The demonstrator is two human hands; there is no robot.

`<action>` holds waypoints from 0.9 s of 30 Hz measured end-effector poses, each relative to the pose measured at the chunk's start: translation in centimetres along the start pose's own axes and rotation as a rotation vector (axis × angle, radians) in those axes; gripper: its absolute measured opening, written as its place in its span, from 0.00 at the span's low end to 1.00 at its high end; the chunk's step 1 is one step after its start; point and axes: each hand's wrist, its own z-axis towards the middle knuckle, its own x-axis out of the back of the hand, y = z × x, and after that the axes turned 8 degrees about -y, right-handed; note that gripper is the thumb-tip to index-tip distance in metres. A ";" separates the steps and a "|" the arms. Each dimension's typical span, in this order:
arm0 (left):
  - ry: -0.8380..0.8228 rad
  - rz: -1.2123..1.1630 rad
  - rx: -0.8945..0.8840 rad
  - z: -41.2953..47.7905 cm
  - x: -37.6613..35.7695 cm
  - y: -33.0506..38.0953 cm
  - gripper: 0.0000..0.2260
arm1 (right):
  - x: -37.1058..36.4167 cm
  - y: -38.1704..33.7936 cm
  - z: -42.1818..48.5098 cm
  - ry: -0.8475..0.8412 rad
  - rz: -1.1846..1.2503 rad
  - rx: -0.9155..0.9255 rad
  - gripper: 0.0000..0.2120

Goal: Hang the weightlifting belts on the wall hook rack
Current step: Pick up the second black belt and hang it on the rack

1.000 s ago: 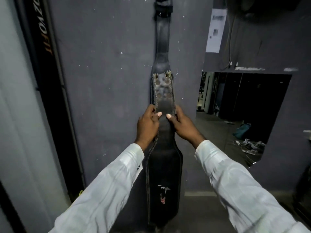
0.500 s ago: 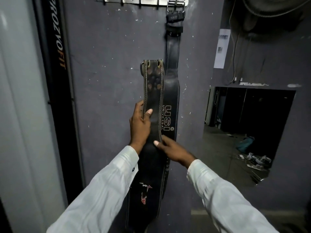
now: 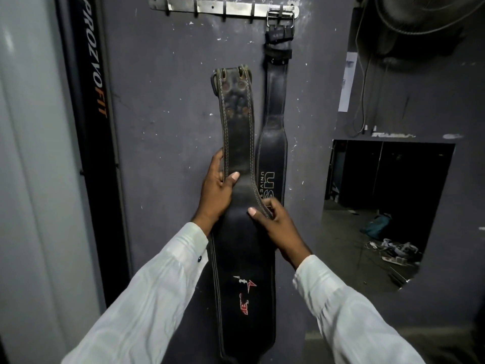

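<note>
Both hands, left hand (image 3: 215, 190) and right hand (image 3: 275, 227), gripped the stitched belt (image 3: 237, 132) at center frame, below the hook rack (image 3: 210, 7).

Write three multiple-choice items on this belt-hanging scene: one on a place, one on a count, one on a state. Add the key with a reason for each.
1. Where on the hook rack does the hanging belt hang?
A. left end
B. middle
C. right end

2. How many belts hang from the rack?
A. none
B. one
C. three

3. How is the second belt held?
A. in both grips
B. in one grip
C. lying on the floor

Key:
1 C: its buckle sits at the rack's right end.
2 B: only the USI-marked belt is hooked.
3 A: the left grip and the right grip both hold it, with its top below the rack.
</note>
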 end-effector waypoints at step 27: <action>0.214 -0.007 -0.060 1.8 -1.8 4.4 0.28 | 3.1 4.1 -2.7 -0.080 0.104 -0.028 0.18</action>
